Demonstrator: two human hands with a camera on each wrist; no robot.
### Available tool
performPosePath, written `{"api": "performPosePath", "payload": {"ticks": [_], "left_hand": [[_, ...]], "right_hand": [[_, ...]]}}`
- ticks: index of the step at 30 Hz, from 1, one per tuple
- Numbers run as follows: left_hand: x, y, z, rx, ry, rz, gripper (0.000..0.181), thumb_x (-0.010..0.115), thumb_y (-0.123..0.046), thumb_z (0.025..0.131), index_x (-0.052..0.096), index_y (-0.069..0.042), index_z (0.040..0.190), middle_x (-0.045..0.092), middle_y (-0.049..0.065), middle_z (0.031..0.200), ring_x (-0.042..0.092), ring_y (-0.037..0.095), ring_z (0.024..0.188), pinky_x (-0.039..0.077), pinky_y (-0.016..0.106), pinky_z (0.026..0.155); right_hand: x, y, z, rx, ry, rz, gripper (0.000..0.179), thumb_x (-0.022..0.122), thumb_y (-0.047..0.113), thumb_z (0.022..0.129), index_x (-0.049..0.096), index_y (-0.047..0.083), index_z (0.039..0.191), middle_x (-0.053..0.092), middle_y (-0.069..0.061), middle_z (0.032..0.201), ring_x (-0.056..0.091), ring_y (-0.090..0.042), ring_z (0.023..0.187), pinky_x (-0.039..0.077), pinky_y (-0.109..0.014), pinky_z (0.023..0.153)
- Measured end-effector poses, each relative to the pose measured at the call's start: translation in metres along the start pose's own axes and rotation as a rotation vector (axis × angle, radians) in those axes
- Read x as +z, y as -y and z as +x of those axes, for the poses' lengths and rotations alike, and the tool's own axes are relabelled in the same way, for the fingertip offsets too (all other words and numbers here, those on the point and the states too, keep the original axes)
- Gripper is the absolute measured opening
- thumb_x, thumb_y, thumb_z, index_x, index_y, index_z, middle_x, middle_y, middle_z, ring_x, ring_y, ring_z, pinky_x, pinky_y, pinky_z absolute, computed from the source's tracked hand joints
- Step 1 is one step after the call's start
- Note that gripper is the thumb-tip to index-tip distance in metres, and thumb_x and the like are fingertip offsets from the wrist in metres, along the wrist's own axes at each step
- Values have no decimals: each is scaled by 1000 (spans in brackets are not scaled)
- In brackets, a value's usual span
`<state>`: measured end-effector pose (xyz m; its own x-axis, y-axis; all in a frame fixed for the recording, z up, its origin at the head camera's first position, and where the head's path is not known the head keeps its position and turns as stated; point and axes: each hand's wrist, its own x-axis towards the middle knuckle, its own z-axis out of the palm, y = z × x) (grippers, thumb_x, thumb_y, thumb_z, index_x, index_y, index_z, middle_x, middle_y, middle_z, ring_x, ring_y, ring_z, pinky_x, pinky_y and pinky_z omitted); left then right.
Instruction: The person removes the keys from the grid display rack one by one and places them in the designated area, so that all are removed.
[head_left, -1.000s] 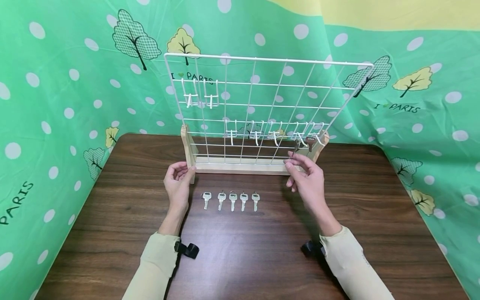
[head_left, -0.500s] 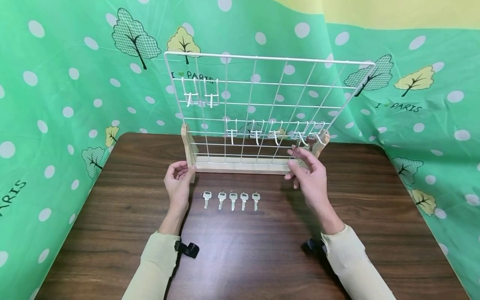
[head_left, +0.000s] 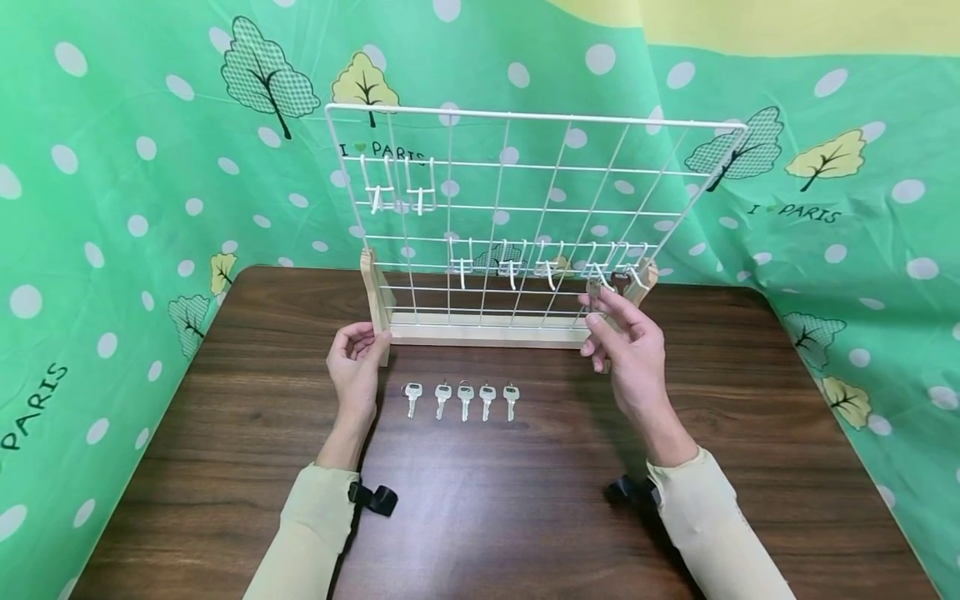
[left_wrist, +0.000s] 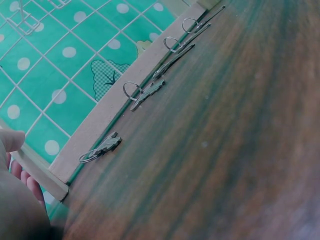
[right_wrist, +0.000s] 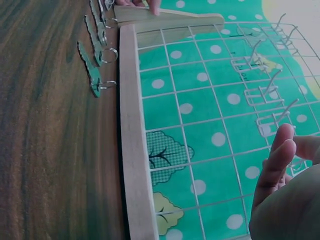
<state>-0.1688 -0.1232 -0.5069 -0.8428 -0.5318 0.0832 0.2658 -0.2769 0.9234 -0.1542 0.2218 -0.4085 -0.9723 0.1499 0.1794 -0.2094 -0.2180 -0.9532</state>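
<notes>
My left hand (head_left: pixel 352 362) grips the left wooden leg (head_left: pixel 378 292) of a stand that carries a white wire grid panel (head_left: pixel 525 208). In the left wrist view its thumb lies along the leg, with fingertips behind. Up at the panel's lower right, my right hand (head_left: pixel 630 350) pinches a metal key (head_left: pixel 594 289) between thumb and forefinger, its head just below a white hook (head_left: pixel 597 273). Part of that key is hidden by the fingers. A darker key (head_left: pixel 621 280) hangs at the rightmost hook, partly behind the hand. Several silver keys (head_left: pixel 466 402) with rings lie in a row before the stand.
Further white hooks sit on the grid: two at the upper left (head_left: pixel 420 198) and several along the lower row (head_left: pixel 512 271). A wooden base bar (head_left: pixel 487 336) joins the stand's legs on the brown table (head_left: pixel 480 517). Green printed cloth (head_left: pixel 150 250) hangs behind.
My right hand has moved slightly up and to the right, bringing the key's head into sight right under the hook. The left hand and the row of keys have stayed put.
</notes>
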Motion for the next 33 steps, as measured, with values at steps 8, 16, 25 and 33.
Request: {"api": "performPosePath", "payload": {"ticks": [8,16,25,33], "left_hand": [[0,-2,-1,-5,1,11,26,79,17,87,71,-1,103,68,-1,94,66,10,89,55,17,81],[0,-1,0,-9,1,4,26,79,17,87,71,-2,102,69,-1,94,66,10,88,55,17,81],[0,-1,0,-12,8,4,25,80,16,87,70,1,104,69,-1,95,66,11,89,55,17,80],[1,-2,0,-4,4,-3,25,79,17,87,70,2,104,69,-1,95,66,10,88,56,17,80]], "right_hand": [[0,7,0,-28,-13,11,34,64,-14,103,76,4,129,84,-3,109,64,-9,50,43,-16,40],[-1,13,0,-11,-30,-22,23,68,-6,106,76,-5,128,85,-5,97,59,-8,46,38,-19,38],[-1,20,-1,-1,-59,17,15,68,-2,108,77,-2,119,84,-8,90,58,-7,43,37,-16,38],[-1,24,-2,-13,-45,39,12,67,-4,108,77,3,109,84,-8,87,59,-6,44,38,-15,38]]}}
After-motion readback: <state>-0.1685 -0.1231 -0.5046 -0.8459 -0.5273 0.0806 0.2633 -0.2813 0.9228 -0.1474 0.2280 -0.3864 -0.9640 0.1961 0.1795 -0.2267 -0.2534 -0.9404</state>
